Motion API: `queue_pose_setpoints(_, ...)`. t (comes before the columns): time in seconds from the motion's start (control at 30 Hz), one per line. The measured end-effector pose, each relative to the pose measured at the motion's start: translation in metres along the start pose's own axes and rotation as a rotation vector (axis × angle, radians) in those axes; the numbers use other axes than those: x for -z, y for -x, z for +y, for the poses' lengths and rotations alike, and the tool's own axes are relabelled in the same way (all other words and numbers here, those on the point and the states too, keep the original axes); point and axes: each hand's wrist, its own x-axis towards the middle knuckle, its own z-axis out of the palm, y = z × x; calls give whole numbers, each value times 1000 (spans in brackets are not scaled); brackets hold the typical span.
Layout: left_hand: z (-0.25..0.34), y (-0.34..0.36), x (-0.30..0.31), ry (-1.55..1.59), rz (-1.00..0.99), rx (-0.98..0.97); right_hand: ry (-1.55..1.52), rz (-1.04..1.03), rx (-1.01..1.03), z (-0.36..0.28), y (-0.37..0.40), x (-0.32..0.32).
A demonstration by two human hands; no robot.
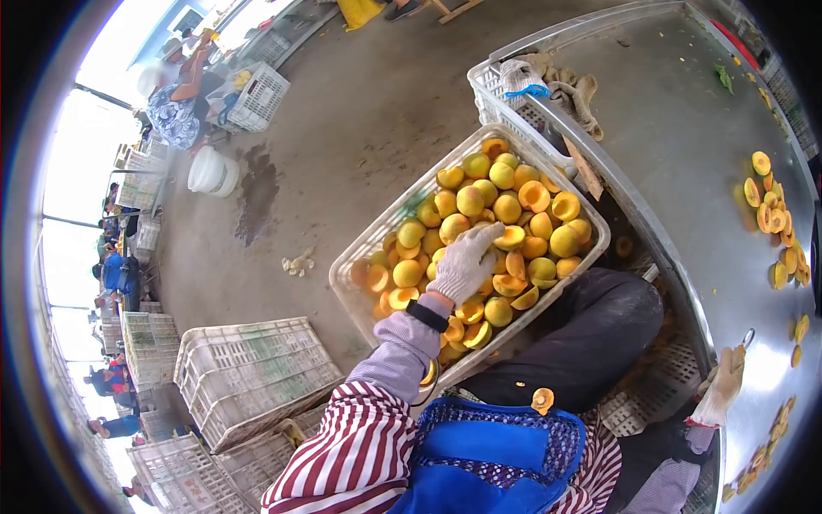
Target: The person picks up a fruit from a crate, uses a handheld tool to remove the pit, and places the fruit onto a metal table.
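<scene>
My left hand (467, 264), in a pale knit glove, reaches into a white plastic crate (377, 236) heaped with yellow peach halves. Its fingers are closed at the edge of one peach half (511, 238), cut side up. Around it lie more halves (470, 201), some skin side up and others showing orange flesh. On the right, by the metal table's edge, my gloved right hand (722, 392) is closed round a small metal tool (749, 337) with a looped tip. Most of the tool's handle is hidden in the glove.
Peach pieces (775, 214) lie along the metal table (634, 111). Used gloves (574, 96) rest on a white basket (490, 103) beyond my crate. Stacked crates (257, 373) stand left, with a white bucket (212, 171) farther off. Other people (178, 111) sit at the far left.
</scene>
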Motion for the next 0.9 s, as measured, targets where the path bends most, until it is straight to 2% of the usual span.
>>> queue_pose_setpoints(0.07,-5,10,-10,-51,31,-22,40,-8,-55,2,-3,1)
queue_pose_setpoints(0.17,3,-3,-43,-51,65,-18,-15,-3,9,-6,7,-3)
queue_pose_setpoints(0.23,-1,-20,-68,-415,103,-68,-7,-6,10,6,-2,2)
queue_pose_setpoints(0.3,-2,-43,-68,-423,76,-35,-8,-17,8,7,-3,3)
queue_pose_setpoints(0.37,10,-56,-49,-271,-91,160,-10,21,9,1,3,-1)
queue_pose_setpoints(0.4,13,-49,-34,-31,10,154,-14,21,10,2,0,0)
queue_pose_setpoints(0.43,12,-43,-22,211,11,246,-10,25,10,7,-2,1)
queue_pose_setpoints(0.5,11,-18,14,410,93,261,-3,27,0,14,-7,3)
queue_pose_setpoints(0.57,-35,10,25,638,317,347,-15,-27,-10,20,-12,8)
queue_pose_setpoints(0.63,-53,34,60,736,487,682,-10,-22,-6,15,-7,6)
queue_pose_setpoints(0.7,-110,67,59,241,514,591,-9,-17,5,12,-4,2)
queue_pose_setpoints(0.73,-115,76,61,241,514,594,-12,15,-6,12,-4,0)
queue_pose_setpoints(0.8,-122,85,61,-854,200,622,-14,54,-15,12,-7,-1)
queue_pose_setpoints(0.83,-122,83,63,-853,189,624,22,39,25,16,-10,2)
queue_pose_setpoints(0.9,-118,70,82,-680,12,740,66,3,58,14,-7,3)
